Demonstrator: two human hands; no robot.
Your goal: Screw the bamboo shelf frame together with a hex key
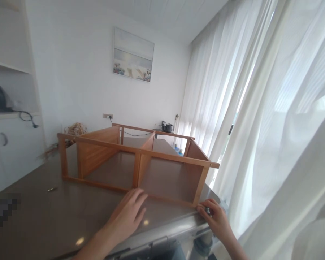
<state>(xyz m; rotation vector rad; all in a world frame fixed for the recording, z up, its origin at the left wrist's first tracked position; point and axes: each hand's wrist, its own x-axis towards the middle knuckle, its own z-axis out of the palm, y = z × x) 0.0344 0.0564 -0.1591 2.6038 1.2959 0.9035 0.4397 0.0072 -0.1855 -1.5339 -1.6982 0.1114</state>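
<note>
A wooden shelf frame (pixel 137 151) lies on its side on a grey-brown table (pixel 70 213), with slatted panels and an open front. My left hand (pixel 128 213) rests flat on the table, fingers stretched out, fingertips touching the frame's lower front rail near its middle post. My right hand (pixel 215 215) is at the frame's near right bottom corner, fingers curled in a pinch on something small that I cannot make out.
A small screw or metal part (pixel 52 189) lies on the table to the left. White curtains (pixel 260 126) hang close on the right. White cabinets (pixel 5 144) stand left, a kettle (pixel 168 127) behind, a picture (pixel 133 55) on the wall.
</note>
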